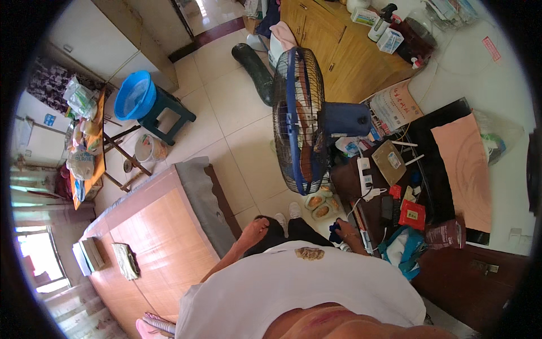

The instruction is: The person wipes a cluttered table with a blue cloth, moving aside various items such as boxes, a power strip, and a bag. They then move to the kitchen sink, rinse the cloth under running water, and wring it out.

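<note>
My right hand (349, 234) is shut on a bunched dark blue cloth (333, 231), close to the edge of the dark brown cabinet (345, 178). My left hand (255, 230) hangs by my left leg with its fingers curled, and I cannot tell whether anything is inside them. In front of me an electric fan (298, 123) with a blue frame faces left. On the floor under it lie several clear bags of brownish food (319, 205), close to my white shoes (294, 209).
Left is a bed with a woven mat (169, 229). Farther off, a blue basin (134, 96) rests on a green stool (167, 112), and a wax gourd (256, 74) lies on the tiles. A power strip (365, 178), router (388, 162) and teal bag (404, 252) are at right.
</note>
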`<act>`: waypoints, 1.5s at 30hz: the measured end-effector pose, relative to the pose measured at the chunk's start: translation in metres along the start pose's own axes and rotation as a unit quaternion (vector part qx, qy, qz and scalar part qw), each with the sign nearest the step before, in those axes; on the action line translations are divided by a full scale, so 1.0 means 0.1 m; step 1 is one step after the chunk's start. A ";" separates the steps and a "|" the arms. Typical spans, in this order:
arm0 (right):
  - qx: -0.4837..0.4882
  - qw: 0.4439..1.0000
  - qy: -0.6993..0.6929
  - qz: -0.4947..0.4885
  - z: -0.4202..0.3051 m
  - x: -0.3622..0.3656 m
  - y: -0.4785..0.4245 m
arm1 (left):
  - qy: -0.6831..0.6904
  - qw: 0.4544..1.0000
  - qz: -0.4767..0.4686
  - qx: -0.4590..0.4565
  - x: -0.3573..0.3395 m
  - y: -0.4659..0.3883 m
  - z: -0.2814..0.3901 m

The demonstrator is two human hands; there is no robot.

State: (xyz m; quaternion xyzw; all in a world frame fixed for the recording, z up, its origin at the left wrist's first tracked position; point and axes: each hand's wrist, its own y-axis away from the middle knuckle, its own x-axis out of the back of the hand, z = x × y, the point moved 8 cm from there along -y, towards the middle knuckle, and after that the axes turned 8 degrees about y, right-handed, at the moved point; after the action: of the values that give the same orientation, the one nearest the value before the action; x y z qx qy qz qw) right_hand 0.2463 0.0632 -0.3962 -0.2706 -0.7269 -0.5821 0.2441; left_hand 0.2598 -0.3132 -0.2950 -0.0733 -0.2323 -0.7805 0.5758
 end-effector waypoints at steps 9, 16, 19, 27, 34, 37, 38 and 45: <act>0.015 0.996 0.072 0.045 -1.19 0.35 -0.55 | 0.010 0.996 0.077 0.049 1.32 0.34 -0.99; 0.005 0.998 0.037 0.049 -1.81 -0.18 -1.19 | 0.021 0.983 0.115 0.139 2.48 0.61 -1.99; -0.068 0.997 -0.007 0.026 -1.77 -0.44 -1.45 | -0.063 0.991 0.062 0.105 2.93 0.17 -1.84; -0.165 0.985 -0.006 0.049 -2.51 0.34 -2.13 | 0.001 0.998 0.056 -0.007 3.82 -1.21 -1.47; -0.212 0.968 -0.052 0.121 -3.10 1.14 -3.25 | -0.064 0.997 -0.013 0.036 4.86 -2.27 -1.54; -0.153 0.967 -0.108 0.171 -3.31 1.77 -3.58 | -0.036 0.999 0.006 0.022 5.28 -2.66 -1.64; -0.141 0.965 -0.110 0.191 -3.42 1.95 -3.69 | -0.021 0.996 0.028 -0.077 5.42 -2.78 -1.59; -0.077 0.947 -0.121 0.286 -4.23 3.43 -4.67 | 0.022 0.999 -0.025 -0.028 6.08 -3.51 -1.92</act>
State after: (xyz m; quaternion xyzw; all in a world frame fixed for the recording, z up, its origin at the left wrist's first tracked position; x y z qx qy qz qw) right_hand -0.3049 -0.3954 -0.4143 -0.5538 -0.5958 -0.5051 0.2886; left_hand -0.2365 -0.8448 -0.3299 -0.0666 -0.1992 -0.8025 0.5585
